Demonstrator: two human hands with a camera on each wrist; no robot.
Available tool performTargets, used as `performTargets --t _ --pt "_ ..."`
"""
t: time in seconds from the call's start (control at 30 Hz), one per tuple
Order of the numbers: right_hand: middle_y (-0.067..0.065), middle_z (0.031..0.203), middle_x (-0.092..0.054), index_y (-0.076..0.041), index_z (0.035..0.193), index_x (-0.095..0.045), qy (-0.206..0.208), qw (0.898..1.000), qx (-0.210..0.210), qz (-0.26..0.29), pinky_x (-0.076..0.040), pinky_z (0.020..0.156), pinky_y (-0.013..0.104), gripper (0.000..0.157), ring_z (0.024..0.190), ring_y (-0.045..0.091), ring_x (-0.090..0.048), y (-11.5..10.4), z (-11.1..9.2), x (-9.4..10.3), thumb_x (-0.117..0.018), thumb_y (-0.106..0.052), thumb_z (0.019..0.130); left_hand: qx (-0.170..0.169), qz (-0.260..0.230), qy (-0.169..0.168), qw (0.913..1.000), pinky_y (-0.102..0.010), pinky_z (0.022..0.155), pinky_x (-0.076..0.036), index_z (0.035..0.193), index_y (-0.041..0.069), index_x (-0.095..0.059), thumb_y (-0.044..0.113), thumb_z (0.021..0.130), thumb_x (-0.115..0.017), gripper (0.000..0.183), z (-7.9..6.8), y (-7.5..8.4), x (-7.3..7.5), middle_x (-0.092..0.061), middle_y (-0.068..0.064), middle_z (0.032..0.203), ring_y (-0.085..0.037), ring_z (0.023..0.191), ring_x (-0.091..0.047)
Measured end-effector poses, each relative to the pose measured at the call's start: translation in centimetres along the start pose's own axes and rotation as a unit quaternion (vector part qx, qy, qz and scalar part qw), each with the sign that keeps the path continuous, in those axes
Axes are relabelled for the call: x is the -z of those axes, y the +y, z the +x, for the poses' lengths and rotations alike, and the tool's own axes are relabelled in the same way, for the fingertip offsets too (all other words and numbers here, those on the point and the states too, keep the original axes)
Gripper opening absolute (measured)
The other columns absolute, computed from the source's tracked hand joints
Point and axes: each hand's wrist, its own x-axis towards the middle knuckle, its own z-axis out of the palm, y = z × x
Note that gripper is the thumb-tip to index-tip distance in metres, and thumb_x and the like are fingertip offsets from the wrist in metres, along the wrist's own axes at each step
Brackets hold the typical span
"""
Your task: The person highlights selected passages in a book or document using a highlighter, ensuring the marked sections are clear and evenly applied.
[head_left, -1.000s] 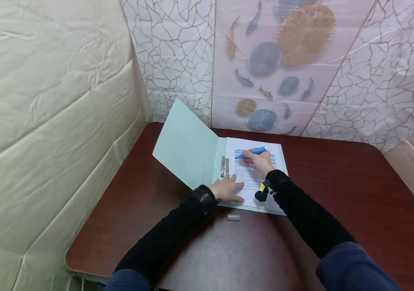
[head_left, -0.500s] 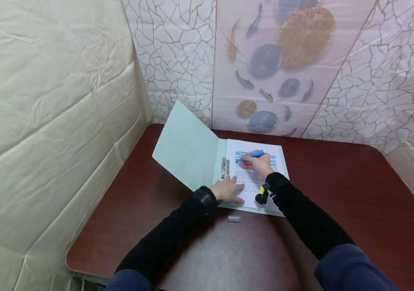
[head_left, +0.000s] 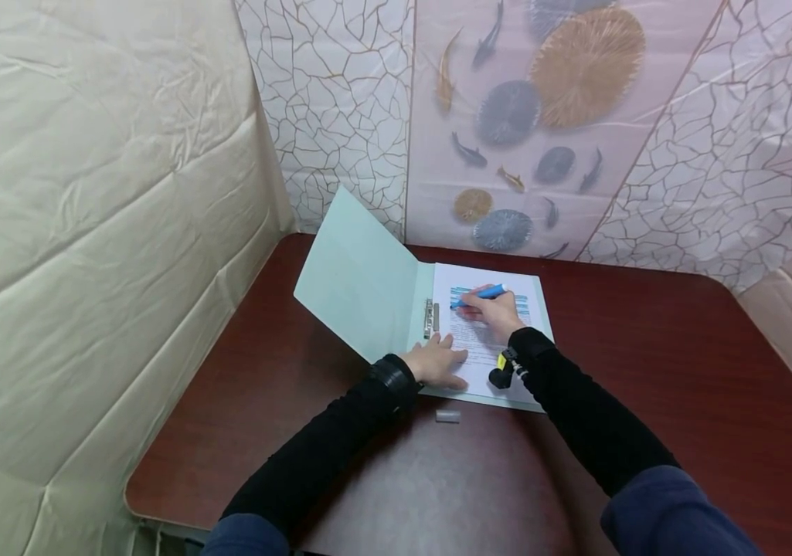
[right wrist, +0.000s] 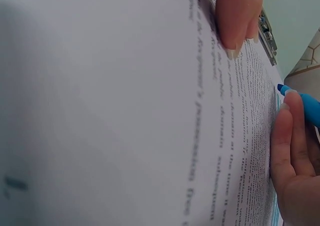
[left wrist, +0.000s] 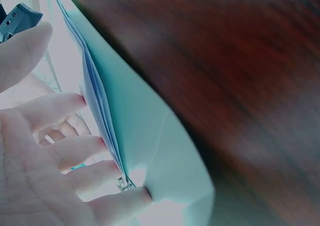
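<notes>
In the head view my right hand (head_left: 496, 311) pinches a blue highlighter (head_left: 491, 292), its tip at the left end of a text line on the printed sheet (head_left: 472, 359). Blue marked lines run across the upper part of that page. Lower left on the same page, my left hand (head_left: 435, 361) rests with its fingers spread. The pages lie in a pale green folder (head_left: 368, 274) whose cover stands tilted up to the left. A metal clip (head_left: 427, 318) sits along its spine. The right wrist view shows the highlighter (right wrist: 306, 104) close over the paper, dark tip outward.
A small grey cap-like piece (head_left: 447, 416) lies on the dark red-brown table (head_left: 646, 371) in front of the folder. A patterned cloth (head_left: 507, 154) hangs behind the table, and a cream fabric wall (head_left: 103, 232) runs along the left side.
The highlighter tip has shifted slightly down the page from one second ago and stays at the left end of the text. The left hand and the folder keep their places.
</notes>
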Motion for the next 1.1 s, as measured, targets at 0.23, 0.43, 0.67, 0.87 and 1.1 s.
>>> performTargets --t 0.23,0.43,0.67,0.87,1.1 --pt "-0.002 0.088 -0.070 -0.005 0.102 -0.058 -0.011 1.000 0.007 -0.008 -0.057 0.083 0.030 0.020 0.085 0.014 -0.074 0.03 -0.03 -0.17 -0.069 -0.014 0.088 0.003 0.003 0.000 1.0000 -0.054 0.117 -0.023 0.151 0.023 -0.035 0.049 0.094 -0.055 0.066 0.01 0.04 -0.09 -0.019 -0.013 0.162 -0.034 0.150 -0.014" --pt "-0.001 0.091 -0.066 -0.005 0.099 -0.055 -0.008 0.999 0.026 -0.045 -0.058 0.078 0.026 0.018 0.080 0.009 -0.073 -0.03 -0.09 -0.29 -0.067 -0.014 0.090 0.002 0.005 0.003 1.0000 -0.056 0.117 -0.023 0.151 0.023 -0.035 0.048 0.094 -0.055 0.065 0.15 0.06 -0.14 -0.019 -0.013 0.162 -0.034 0.150 -0.014" --pt "0.002 0.090 -0.064 -0.004 0.098 -0.055 -0.003 0.994 0.040 -0.103 -0.058 0.078 0.029 0.020 0.084 0.016 -0.074 -0.21 -0.02 -0.52 -0.069 -0.015 0.089 0.009 0.001 0.000 1.0000 -0.056 0.117 -0.022 0.151 0.023 -0.035 0.049 0.094 -0.055 0.066 0.13 0.08 -0.22 -0.018 -0.014 0.162 -0.034 0.150 -0.013" --pt "0.001 0.087 -0.066 -0.005 0.100 -0.058 0.006 0.985 0.049 -0.165 -0.057 0.082 0.031 0.023 0.086 0.020 -0.074 -0.45 -0.11 -0.67 -0.070 -0.020 0.088 0.011 -0.001 -0.002 0.9999 -0.056 0.117 -0.022 0.151 0.023 -0.035 0.049 0.094 -0.056 0.066 0.23 0.10 -0.28 -0.018 -0.014 0.162 -0.034 0.150 -0.013" --pt "0.000 0.081 -0.069 -0.007 0.098 -0.060 0.022 0.975 0.063 -0.212 -0.047 0.102 0.039 0.023 0.079 0.018 -0.074 -0.79 0.01 -0.79 -0.072 -0.023 0.086 0.012 0.000 -0.007 0.9999 -0.056 0.117 -0.021 0.151 0.023 -0.033 0.050 0.094 -0.055 0.067 0.45 0.07 -0.14 -0.016 -0.013 0.162 -0.034 0.150 -0.011"
